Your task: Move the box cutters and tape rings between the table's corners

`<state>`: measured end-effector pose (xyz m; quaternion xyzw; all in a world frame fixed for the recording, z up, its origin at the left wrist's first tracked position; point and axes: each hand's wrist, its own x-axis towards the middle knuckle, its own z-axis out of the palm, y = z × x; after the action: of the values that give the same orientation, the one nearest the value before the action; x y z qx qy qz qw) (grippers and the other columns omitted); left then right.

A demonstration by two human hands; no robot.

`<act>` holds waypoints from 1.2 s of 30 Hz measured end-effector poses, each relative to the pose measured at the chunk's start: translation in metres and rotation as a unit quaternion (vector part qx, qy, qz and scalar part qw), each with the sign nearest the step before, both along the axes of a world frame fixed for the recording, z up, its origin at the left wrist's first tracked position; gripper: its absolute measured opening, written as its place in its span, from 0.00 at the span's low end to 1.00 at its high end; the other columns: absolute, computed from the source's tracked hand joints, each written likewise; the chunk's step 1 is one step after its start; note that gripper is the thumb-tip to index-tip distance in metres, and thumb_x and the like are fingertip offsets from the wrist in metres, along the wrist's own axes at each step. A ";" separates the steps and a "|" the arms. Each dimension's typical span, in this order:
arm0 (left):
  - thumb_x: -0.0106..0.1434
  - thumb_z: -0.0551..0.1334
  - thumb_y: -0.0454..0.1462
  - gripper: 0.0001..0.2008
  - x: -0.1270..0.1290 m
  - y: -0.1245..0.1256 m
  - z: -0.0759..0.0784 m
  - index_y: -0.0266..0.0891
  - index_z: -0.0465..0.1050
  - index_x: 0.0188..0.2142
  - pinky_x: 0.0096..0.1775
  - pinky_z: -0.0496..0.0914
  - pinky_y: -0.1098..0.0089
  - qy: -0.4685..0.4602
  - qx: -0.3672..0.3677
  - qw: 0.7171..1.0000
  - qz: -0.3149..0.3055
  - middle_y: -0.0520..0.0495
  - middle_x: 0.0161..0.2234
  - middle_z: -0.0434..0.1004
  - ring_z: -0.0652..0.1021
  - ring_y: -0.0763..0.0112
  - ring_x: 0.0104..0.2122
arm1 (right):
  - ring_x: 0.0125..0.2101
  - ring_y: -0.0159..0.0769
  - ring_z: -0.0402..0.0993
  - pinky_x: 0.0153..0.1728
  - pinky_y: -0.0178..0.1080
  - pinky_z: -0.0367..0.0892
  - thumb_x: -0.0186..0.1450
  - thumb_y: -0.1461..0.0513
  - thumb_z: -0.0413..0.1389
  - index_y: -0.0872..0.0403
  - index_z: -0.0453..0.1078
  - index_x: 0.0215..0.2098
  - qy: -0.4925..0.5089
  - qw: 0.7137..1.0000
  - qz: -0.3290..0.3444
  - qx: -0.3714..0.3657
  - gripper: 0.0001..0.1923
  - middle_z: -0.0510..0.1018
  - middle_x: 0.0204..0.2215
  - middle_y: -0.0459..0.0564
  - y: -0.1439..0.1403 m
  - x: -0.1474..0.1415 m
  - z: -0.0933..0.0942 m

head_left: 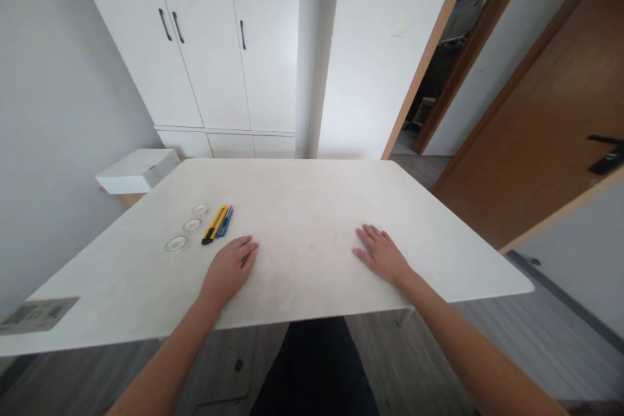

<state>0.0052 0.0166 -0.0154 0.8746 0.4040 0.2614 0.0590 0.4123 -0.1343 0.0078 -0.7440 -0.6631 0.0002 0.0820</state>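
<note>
The left hand (pixel 229 270), loosely extended, and right hand (pixel 382 256), fingers spread, rest empty on the near tabletop (pixel 307 286), the yellow cutter (pixel 216 223), blue cutter (pixel 225 222) and tape rolls (pixel 192 231) grouped left, perhaps for easy reach.

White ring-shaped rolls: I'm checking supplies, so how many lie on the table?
3, in a slanting row left of the yellow cutter: the nearest roll, the middle roll and the farthest roll. All three show whole; I see no others.
</note>
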 end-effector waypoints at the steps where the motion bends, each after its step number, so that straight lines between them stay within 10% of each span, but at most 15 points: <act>1: 0.69 0.52 0.45 0.20 0.000 0.000 0.000 0.40 0.81 0.47 0.59 0.69 0.58 0.002 0.000 1.000 0.000 0.41 0.53 0.78 0.77 0.59 0.53 | 0.68 0.51 0.53 0.66 0.56 0.49 0.71 0.42 0.43 0.57 0.60 0.68 -0.005 1.000 -0.002 -0.002 0.38 0.59 0.68 0.62 -0.002 -0.002 -0.003; 36: 0.68 0.51 0.50 0.23 -0.003 0.002 -0.002 0.42 0.80 0.46 0.60 0.68 0.55 -0.001 -0.007 1.000 -0.002 0.42 0.54 0.78 0.77 0.57 0.54 | 0.69 0.47 0.52 0.67 0.53 0.46 0.72 0.42 0.42 0.53 0.60 0.68 0.011 1.000 -0.011 -0.008 0.36 0.59 0.69 0.58 -0.008 -0.008 -0.002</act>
<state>0.0024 0.0187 -0.0171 0.8748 0.4036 0.2596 0.0665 0.4046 -0.1419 0.0058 -0.7519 -0.6539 0.0123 0.0834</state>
